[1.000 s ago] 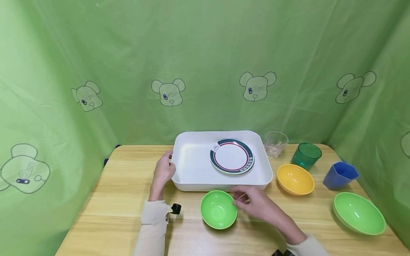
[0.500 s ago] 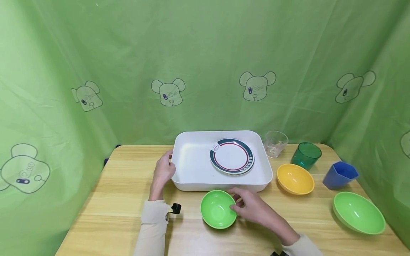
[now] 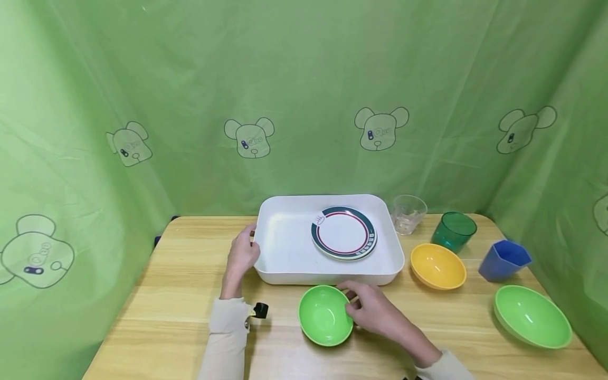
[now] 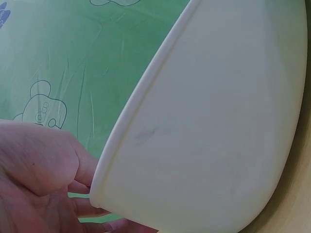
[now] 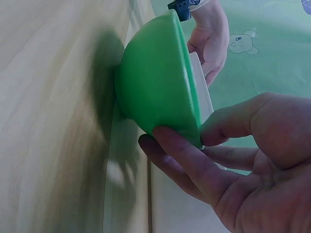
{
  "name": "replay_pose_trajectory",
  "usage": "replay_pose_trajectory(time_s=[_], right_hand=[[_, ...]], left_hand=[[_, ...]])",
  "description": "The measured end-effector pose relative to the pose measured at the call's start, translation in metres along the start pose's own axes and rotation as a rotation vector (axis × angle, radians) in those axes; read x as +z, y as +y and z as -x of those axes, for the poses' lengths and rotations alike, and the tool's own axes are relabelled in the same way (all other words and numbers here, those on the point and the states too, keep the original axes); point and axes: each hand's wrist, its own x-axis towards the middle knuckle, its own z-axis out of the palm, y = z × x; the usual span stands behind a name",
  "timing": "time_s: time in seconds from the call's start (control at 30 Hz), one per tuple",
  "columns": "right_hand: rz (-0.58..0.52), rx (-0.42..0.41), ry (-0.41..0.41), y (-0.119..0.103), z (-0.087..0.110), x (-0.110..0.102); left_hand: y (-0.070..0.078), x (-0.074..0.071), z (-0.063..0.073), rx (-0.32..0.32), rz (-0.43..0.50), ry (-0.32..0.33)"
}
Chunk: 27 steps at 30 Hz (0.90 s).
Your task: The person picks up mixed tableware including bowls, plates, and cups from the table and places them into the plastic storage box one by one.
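Observation:
A small green bowl (image 3: pixel 324 319) is in front of the white tray (image 3: pixel 285 277). My right hand (image 3: pixel 372 309) pinches its right rim, thumb over the inside and fingers against the outer wall, as the right wrist view shows of the bowl (image 5: pixel 158 77). At the tray's left end, my left hand (image 3: pixel 243 256) grips the side wall. In the left wrist view that hand (image 4: pixel 43 179) has its fingers around the corner of the tray (image 4: pixel 209 111). Two stacked plates (image 3: pixel 343 232), the top one with a dark green band and red ring, lie in the tray's right half.
Right of the tray stand a clear glass (image 3: pixel 408 214), a green cup (image 3: pixel 454 231) and a blue cup (image 3: pixel 504 261). A yellow bowl (image 3: pixel 438 266) and a larger green bowl (image 3: pixel 532 316) sit nearer. A green curtain (image 3: pixel 304 95) surrounds the wooden table (image 3: pixel 180 295).
My right hand has come in to the small green bowl's rim and taken hold of it. The bowl has shifted slightly toward me. My left hand, the tray and the plates have stayed put.

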Motion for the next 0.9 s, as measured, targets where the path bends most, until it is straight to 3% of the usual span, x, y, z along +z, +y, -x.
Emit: replay_pose_trajectory(time_s=[0.6, 0.9], right_hand=[[0.041, -0.009, 0.062, -0.021, 0.004, -0.021], [0.062, -0.023, 0.181, -0.028, 0.001, -0.044]], left_hand=[[0.001, -0.001, 0.001, 0.016, 0.026, -0.003], [-0.002, 0.001, 0.001, 0.024, 0.03, 0.008]])
